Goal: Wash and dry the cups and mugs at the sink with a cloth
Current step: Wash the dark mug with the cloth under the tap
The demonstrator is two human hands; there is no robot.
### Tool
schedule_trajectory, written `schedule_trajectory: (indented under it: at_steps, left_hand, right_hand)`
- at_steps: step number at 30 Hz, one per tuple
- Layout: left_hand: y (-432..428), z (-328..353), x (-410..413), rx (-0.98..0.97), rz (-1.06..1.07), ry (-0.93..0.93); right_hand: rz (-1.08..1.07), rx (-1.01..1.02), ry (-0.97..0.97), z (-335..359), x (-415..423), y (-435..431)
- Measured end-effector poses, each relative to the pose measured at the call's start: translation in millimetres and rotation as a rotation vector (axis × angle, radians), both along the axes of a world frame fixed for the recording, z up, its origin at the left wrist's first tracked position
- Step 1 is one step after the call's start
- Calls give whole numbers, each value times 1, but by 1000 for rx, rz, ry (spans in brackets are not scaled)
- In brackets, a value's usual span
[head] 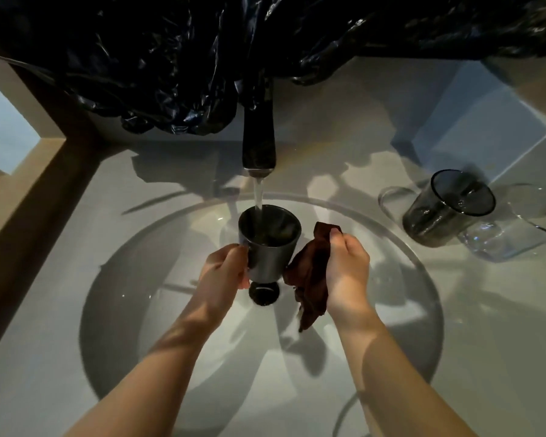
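**Dark mug under the tap, cloth waiting alongside**

Water runs from the dark faucet [259, 143] straight into the dark mug [269, 239], which sits upright over the middle of the round basin [423, 272], right above the drain [264, 294]. The left hand [226, 268] has it, fingers wrapped and closed around the mug's left side, probably at the handle, though the hand covers that spot and I cannot be sure. Just beside the mug, on its right, the right hand [347, 272] is clenched on a bunched brown cloth [309, 275], its loose end dangling down into the basin, close to the mug's wall.

So this looks like the rinse stage for this mug: it is filling, the cloth is not inside it yet, and drying is yet to come. Over on the counter to the right, well apart from the basin, a smoky glass tumbler [448, 209] stands with a clear glass mug [517, 228] by it. Whether those two are washed already is impossible to say from here. By my reckoning, plenty of the job remains.
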State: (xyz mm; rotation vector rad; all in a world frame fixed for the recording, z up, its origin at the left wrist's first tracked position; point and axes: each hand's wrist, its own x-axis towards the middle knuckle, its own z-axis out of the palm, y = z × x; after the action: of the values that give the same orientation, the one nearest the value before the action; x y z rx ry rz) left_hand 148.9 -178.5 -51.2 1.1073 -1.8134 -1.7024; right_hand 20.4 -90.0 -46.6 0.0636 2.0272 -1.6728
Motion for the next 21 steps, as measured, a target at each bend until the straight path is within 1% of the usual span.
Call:
schedule_trajectory:
  at_steps: [2, 5, 11, 16, 21]
  left_hand:
    - [-4, -3, -2, 29, 28, 25]
    - [-6, -3, -6, 52, 38, 36]
    - [-7, -3, -7, 16, 44, 24]
    - [-10, -2, -7, 34, 84, 33]
    - [-13, 0, -5, 17, 100, 28]
  right_hand:
    - [2, -31, -41, -1, 2, 2]
    - [12, -48, -27, -1, 2, 1]
    - [4, -24, 4, -6, -5, -5]
    - [36, -15, -27, -7, -6, -7]
    - [57, -66, -19, -5, -6, -7]
